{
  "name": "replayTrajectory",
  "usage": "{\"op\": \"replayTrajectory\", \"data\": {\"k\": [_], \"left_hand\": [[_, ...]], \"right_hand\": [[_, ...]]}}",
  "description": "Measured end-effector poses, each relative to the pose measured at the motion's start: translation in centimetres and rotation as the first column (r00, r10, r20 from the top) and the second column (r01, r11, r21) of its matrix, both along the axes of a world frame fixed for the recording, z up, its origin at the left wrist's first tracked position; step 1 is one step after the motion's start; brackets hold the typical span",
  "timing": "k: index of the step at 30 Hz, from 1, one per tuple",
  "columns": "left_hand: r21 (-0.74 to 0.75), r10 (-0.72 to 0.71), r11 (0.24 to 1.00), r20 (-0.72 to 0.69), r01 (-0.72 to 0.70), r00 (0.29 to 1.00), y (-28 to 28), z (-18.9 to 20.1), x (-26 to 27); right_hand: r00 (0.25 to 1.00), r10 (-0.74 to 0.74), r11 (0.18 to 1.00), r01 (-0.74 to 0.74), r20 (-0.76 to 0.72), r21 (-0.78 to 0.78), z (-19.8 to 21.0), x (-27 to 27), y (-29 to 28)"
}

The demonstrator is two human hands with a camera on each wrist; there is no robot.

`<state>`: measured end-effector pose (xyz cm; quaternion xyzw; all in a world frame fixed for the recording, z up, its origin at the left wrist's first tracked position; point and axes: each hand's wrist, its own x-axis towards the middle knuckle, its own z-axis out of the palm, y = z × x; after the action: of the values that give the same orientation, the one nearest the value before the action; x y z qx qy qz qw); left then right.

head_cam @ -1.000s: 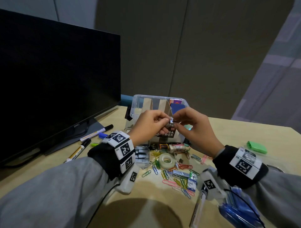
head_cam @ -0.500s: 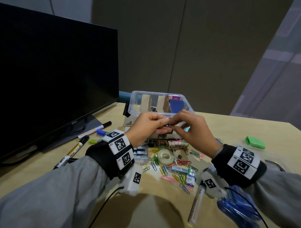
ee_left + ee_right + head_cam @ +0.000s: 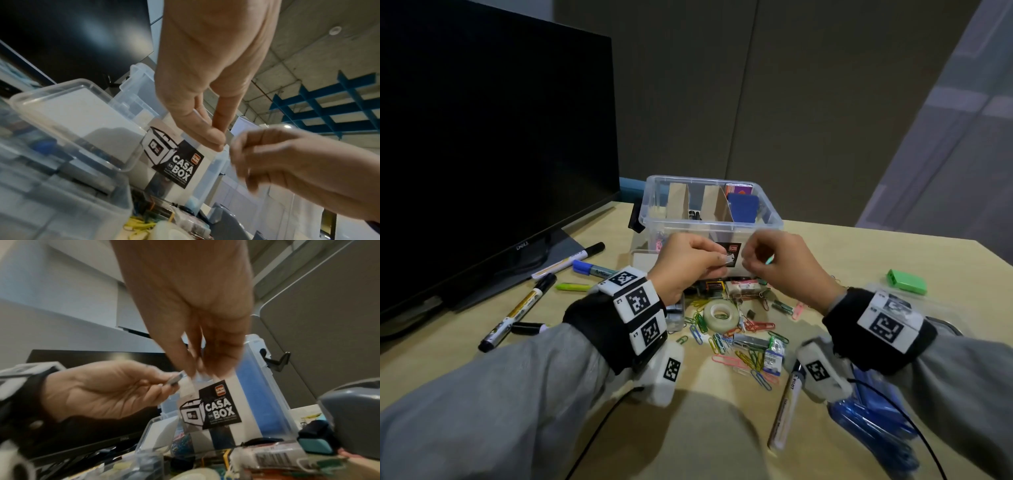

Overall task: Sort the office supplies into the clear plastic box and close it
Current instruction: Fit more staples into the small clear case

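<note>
Now: my left hand (image 3: 688, 263) pinches small grey piece (image 3: 728, 261), just before clear plastic box (image 3: 709, 226); right hand (image 3: 777, 263) beside, fingers curled, contents unclear.

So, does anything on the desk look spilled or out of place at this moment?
Yes. Coloured paper clips lie scattered loose on the table around the tape roll, in front of the open clear plastic box. Markers lie at odd angles by the monitor.
</note>
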<state>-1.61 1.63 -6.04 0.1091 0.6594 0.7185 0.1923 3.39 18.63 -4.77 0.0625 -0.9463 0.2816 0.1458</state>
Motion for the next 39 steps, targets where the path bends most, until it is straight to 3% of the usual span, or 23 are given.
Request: {"op": "replayTrajectory", "data": {"k": [3, 5, 7, 13, 20, 23, 26, 28, 30, 33, 39], "left_hand": [[-0.041, 0.041, 0.998, -0.025, -0.042, 0.999, -0.2, -0.4, -0.3], [-0.065, 0.05, 0.997, -0.034, -0.052, 0.998, -0.4, -0.6, -0.4], [-0.086, 0.052, 0.995, -0.046, -0.056, 0.998, -0.6, -0.8, -0.4], [-0.126, 0.029, 0.991, -0.081, -0.039, 0.996, -1.1, -1.2, -0.4], [-0.131, 0.002, 0.991, -0.067, -0.011, 0.998, -1.6, -1.3, -0.2], [-0.127, -0.013, 0.992, -0.049, 0.006, 0.999, -1.6, -1.4, -0.2], [-0.129, -0.038, 0.991, -0.022, 0.035, 0.999, -1.5, -1.4, -0.2], [-0.12, -0.054, 0.991, -0.005, 0.053, 0.999, -1.4, -1.5, -0.1], [-0.106, -0.071, 0.992, 0.002, 0.071, 0.997, -1.3, -1.6, 0.0], [-0.101, -0.084, 0.991, 0.006, 0.084, 0.996, -1.1, -1.7, 0.2], [-0.101, -0.058, 0.993, 0.011, 0.059, 0.998, -0.7, -1.7, 0.4]], "right_hand": [[0.916, -0.034, 0.941, -0.105, 0.4, 0.321, -0.4, -0.3, 0.2], [0.872, -0.066, 0.891, -0.167, 0.484, 0.422, -1.1, -0.4, -0.3], [0.847, -0.109, 0.843, -0.198, 0.52, 0.501, -1.6, -0.7, -1.1], [0.785, -0.118, 0.794, -0.294, 0.608, 0.533, -1.9, -1.7, -2.4], [0.847, -0.094, 0.767, -0.274, 0.524, 0.58, -2.5, -1.7, -0.9], [0.855, -0.067, 0.881, -0.192, 0.515, 0.432, -1.6, -1.5, 0.2], [0.84, 0.01, 1.0, -0.024, 0.542, 0.02, -0.3, -1.0, 1.1], [0.853, 0.082, 0.973, 0.043, 0.515, -0.227, 0.3, -0.7, 1.5], [0.866, 0.134, 0.927, 0.062, 0.481, -0.37, 0.7, -0.6, 1.5], [0.883, 0.158, 0.902, 0.053, 0.443, -0.428, 0.6, -0.6, 1.2], [0.916, 0.066, 0.877, 0.136, 0.396, -0.461, -0.1, -0.7, 0.3]]}}
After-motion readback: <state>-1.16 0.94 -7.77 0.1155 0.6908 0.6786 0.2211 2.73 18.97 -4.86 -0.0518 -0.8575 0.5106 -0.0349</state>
